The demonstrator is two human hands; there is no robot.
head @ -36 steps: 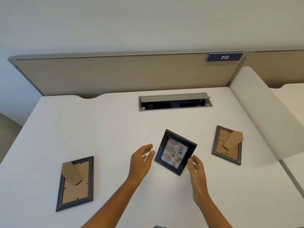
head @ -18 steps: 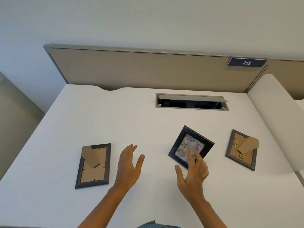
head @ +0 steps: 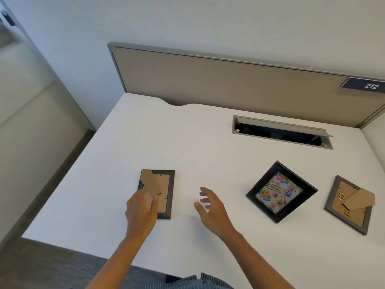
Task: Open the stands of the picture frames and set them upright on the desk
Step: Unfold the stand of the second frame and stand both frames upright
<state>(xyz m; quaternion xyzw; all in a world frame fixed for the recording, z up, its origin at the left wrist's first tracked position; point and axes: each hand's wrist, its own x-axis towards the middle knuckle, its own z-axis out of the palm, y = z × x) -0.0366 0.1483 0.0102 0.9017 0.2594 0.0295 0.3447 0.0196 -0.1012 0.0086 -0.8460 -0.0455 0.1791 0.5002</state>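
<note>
Three picture frames lie or stand on the white desk [head: 187, 142]. The left frame [head: 165, 192] lies face down, its cardboard stand [head: 151, 181] lifted a little. My left hand [head: 140, 213] covers its near left corner, fingers and thumb closed around the stand's lower end. My right hand [head: 210, 207] hovers open over bare desk, between the left frame and the middle one. The middle black frame [head: 280, 191] stands tilted, showing a colourful birthday picture. The right frame [head: 348, 205] lies face down with its stand [head: 360, 200] partly raised.
A grey cable hatch [head: 281, 132] is open in the desk behind the frames. A beige partition [head: 229, 84] with a "212" label [head: 370, 86] closes the far side. The desk's left edge drops to the floor [head: 41, 184].
My view has swung left. My left hand moved from beside the middle frame onto the left frame and took hold of its stand. My right hand left the middle frame, which stays standing.
</note>
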